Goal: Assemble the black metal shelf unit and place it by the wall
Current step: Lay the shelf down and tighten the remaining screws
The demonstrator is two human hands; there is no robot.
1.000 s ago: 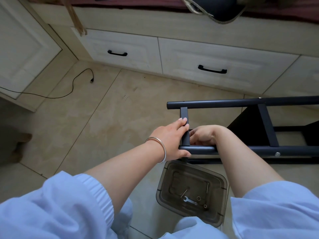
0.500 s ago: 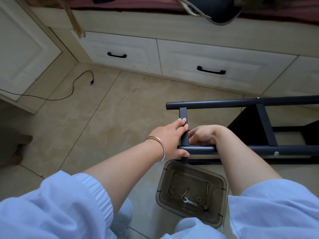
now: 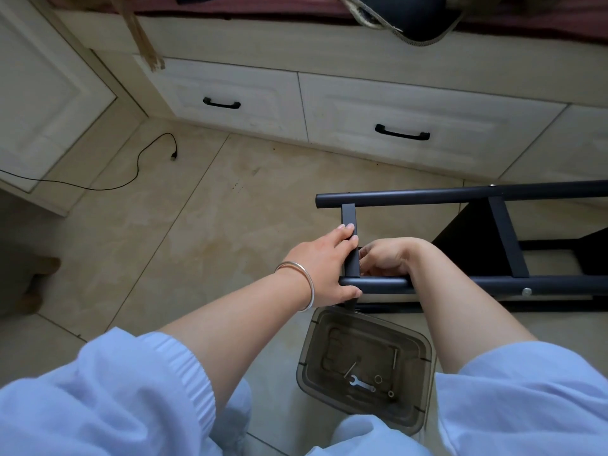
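Nearest, a clear tub (image 3: 424, 353) on the floor holds a spanner (image 3: 362, 384), 2 bolts and 2 washers. Just beyond it the shelf frame (image 3: 460, 284) lies on its side. The left hand (image 3: 324, 269) grips the end crossbar (image 3: 350, 255), thumb under the near rail. The right hand (image 3: 386, 258) is curled at the same joint; what it pinches is hidden. Over the last 1 second nothing has shifted, so the joint is likely still being fastened. Farther off stand the drawers (image 3: 411, 133).
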